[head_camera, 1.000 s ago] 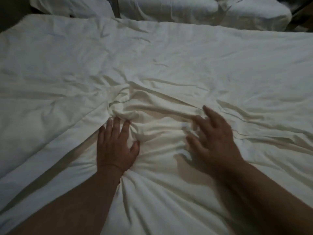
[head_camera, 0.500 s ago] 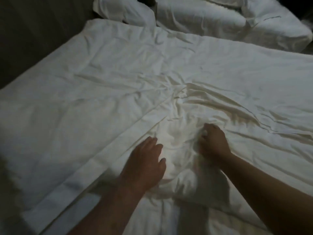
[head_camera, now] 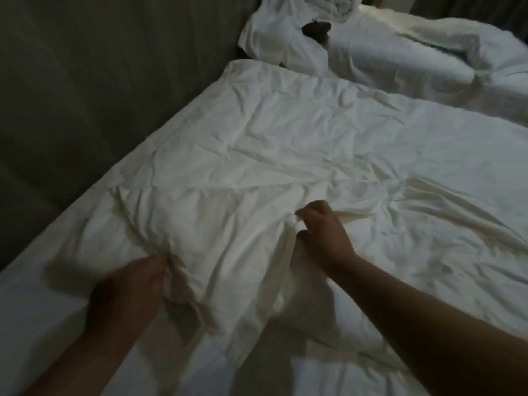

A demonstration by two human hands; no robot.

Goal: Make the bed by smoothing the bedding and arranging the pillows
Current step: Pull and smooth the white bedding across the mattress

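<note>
On a dimly lit bed (head_camera: 31, 304), seen from the head of the person making it, a white duvet (head_camera: 285, 144) lies spread out but heavily creased, with its near part bunched up. The left hand (head_camera: 125, 295) grips a gathered fold near the duvet's lower left corner, fingers curled round the cloth. The right hand (head_camera: 323, 232) pinches a raised ridge of the same duvet nearer the middle, thumb and fingertips closed on it. Between the hands the fabric sags in loose folds. Beyond the duvet's far edge a rumpled pillow (head_camera: 283, 44) slumps beside a dark wall (head_camera: 100, 81), and a second pillow (head_camera: 414, 50) lies askew to its right.

The step in hand looks like pulling the bunched section flat. To do it well, both hands would probably draw apart and toward the near edge together. Even tension should open the ridge out rather than shift it elsewhere. Flat palms could then sweep over the long creases on the right. The pillows appear not yet arranged.
</note>
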